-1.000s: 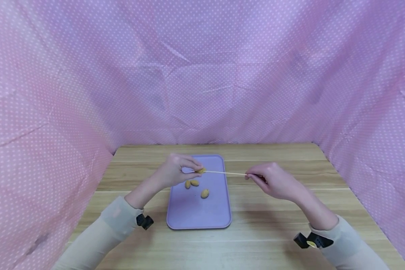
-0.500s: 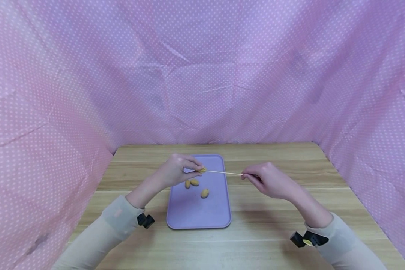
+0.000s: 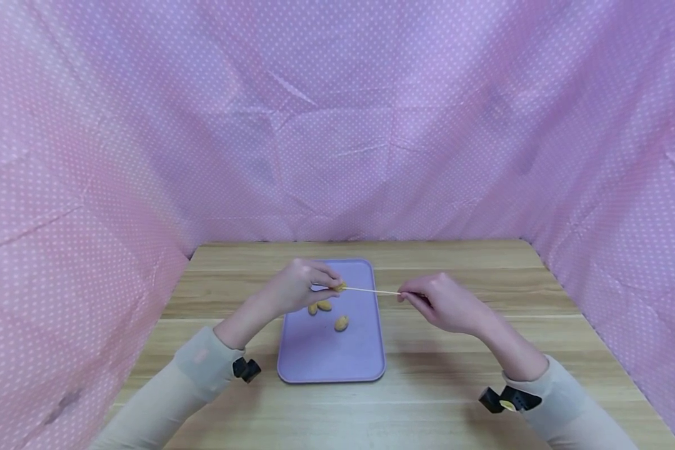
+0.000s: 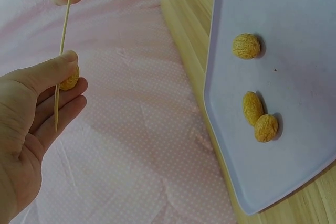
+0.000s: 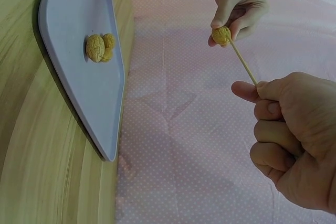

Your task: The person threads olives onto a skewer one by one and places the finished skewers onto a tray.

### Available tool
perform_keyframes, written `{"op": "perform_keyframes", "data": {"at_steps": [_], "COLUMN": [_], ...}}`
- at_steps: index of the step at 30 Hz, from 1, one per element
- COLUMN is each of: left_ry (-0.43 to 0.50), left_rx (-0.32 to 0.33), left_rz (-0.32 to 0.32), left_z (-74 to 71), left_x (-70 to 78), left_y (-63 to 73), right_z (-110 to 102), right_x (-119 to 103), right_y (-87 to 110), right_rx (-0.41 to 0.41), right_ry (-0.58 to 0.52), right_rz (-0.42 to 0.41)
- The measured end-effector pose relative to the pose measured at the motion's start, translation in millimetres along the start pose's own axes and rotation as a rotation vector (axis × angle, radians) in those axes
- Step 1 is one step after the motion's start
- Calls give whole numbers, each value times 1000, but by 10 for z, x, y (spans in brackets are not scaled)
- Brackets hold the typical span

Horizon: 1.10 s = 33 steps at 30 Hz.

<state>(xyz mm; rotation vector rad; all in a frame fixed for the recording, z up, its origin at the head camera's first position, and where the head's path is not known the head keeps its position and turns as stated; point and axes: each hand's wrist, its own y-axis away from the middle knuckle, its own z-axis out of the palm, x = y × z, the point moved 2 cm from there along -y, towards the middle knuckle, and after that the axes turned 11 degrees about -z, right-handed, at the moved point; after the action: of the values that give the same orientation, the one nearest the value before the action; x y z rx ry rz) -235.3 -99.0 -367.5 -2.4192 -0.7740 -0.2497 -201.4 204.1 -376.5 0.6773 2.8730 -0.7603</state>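
Observation:
My left hand point(image 3: 302, 287) pinches a wrinkled, yellow-brown dried fruit point(image 5: 221, 35) between thumb and fingers, above the far part of the purple tray point(image 3: 332, 362). A thin wooden skewer point(image 3: 371, 290) runs from that fruit to my right hand point(image 3: 444, 302), which grips its other end between thumb and index finger. In the right wrist view the skewer meets the fruit's near face. Its pointed end shows beyond the fruit, over the left palm, in the left wrist view. The left thumb partly hides the fruit there.
On the tray lie three more dried fruits: one alone point(image 4: 247, 46), and a long one point(image 4: 252, 107) touching a rounder one point(image 4: 266, 128). The tray rests on a wooden table point(image 3: 455, 362). Pink dotted cloth point(image 3: 337, 125) hangs around the table's back and sides.
My right hand has moved left toward my left hand, and the stretch of skewer showing between them is shorter. The left hand has shifted slightly right with the fruit.

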Motion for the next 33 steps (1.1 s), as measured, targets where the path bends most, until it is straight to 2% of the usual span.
{"op": "perform_keyframes", "data": {"at_steps": [24,33], "left_ry": [-21,-29], "left_rx": [3,8], "left_rz": [25,24], "left_z": [30,39], "left_x": [81,99], "left_y": [-49,-74], "right_z": [39,49], "right_x": [-60,-57], "right_y": [-78,-103], "right_rx": [-20,-25], "right_ry": [-31,-6], "right_rz": [16,16]}}
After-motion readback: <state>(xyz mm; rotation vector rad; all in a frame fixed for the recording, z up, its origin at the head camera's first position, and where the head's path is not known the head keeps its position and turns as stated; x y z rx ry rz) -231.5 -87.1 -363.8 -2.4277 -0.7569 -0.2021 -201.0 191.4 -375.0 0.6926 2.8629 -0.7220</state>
